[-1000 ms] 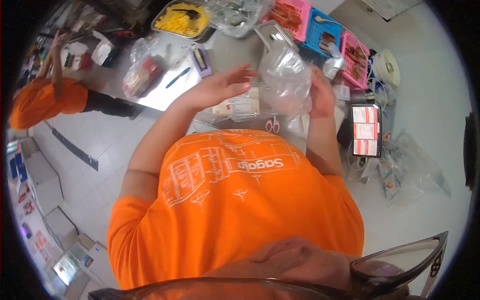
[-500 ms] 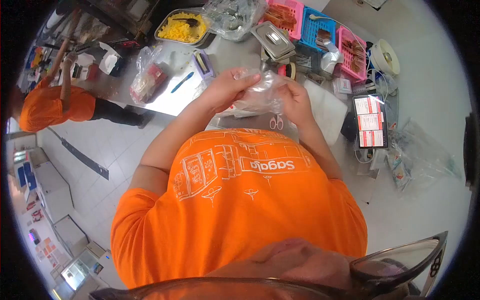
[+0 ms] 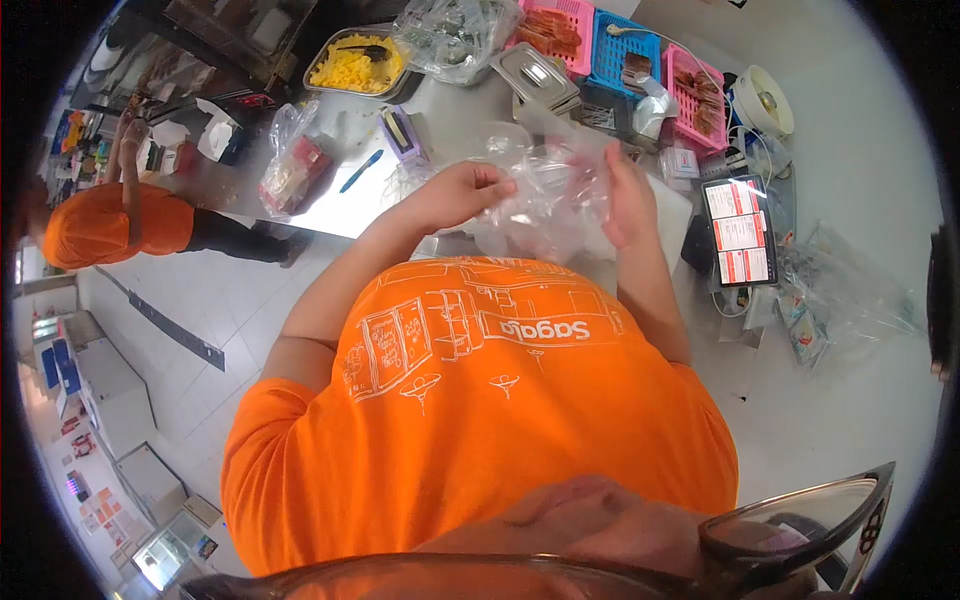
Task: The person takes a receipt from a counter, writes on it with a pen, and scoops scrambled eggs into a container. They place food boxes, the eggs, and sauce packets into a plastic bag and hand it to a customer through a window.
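Observation:
A clear, crinkled plastic bag (image 3: pixel 545 190) is stretched between my two hands over the near edge of the worktop. My left hand (image 3: pixel 458 194) pinches its left side between thumb and fingers. On the other side, my right hand (image 3: pixel 630 195) has hold of the bag's right edge, its fingers pointing up and partly behind the film. Just beyond the bag lie metal lidded containers (image 3: pixel 537 78). To the left of my left hand are a purple-and-white box-like item (image 3: pixel 402 133) and a blue pen (image 3: pixel 361 171).
A metal tray of yellow food (image 3: pixel 357 66) with dark tongs sits at the back, beside a large plastic bag (image 3: pixel 455 38). Pink (image 3: pixel 697 97) and blue baskets (image 3: pixel 622 52) stand back right. A lit tablet (image 3: pixel 740 232) is at right. Another person (image 3: pixel 120 222) works at far left.
My hands have moved apart, the right one outward to the right, and the clear bag is spread wider between them. The scissors seen before near the worktop edge are now hidden.

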{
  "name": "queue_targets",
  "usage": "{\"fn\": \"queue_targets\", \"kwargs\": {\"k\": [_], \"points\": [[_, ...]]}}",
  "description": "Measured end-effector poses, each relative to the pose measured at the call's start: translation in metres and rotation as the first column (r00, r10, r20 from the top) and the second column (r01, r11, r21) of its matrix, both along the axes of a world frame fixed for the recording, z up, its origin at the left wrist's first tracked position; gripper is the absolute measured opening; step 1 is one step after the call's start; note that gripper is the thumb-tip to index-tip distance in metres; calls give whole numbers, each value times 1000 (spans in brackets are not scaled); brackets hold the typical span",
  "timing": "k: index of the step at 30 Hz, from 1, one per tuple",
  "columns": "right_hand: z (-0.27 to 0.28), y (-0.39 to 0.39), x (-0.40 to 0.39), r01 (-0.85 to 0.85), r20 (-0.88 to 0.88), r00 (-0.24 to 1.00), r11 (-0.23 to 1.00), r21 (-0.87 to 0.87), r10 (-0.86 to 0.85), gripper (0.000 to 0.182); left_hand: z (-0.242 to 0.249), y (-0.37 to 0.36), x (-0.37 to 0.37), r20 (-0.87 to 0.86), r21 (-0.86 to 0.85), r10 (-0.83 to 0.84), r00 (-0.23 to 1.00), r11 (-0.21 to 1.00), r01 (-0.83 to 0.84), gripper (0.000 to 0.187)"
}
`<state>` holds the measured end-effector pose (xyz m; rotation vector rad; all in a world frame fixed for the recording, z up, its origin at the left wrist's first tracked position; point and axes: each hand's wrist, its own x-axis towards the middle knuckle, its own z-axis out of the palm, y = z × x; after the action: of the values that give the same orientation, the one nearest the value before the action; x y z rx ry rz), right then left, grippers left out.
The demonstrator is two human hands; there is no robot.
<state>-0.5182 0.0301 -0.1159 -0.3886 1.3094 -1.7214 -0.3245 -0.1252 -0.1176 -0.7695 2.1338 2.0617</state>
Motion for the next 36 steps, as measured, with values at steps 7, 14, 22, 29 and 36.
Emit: {"fn": "queue_targets", "kwargs": {"k": [7, 14, 22, 29, 36], "points": [[-24, -10, -15, 415, -191, 853, 854, -314, -485, 22, -19, -60, 61, -149, -374, 517, 843, 760, -532, 33], [-107, -56, 86, -589, -767, 182, 693, 416, 615, 28, 2, -80, 100, -211, -206, 667, 715, 684, -699, 26], [-49, -68, 66, -543, -489, 529, 720, 432, 693, 19, -7, -38, 62, -315, -217, 301, 900, 901, -377, 25], [-66, -46, -119, 545, -841, 284, 799, -254, -460, 23, -17, 9, 36, -9, -939, 56, 998, 341, -28, 74], [-194, -47, -238, 612, -671, 135, 471, 635, 729, 98, -34, -6, 67, 338, -725, 329, 882, 689, 20, 78]]}}
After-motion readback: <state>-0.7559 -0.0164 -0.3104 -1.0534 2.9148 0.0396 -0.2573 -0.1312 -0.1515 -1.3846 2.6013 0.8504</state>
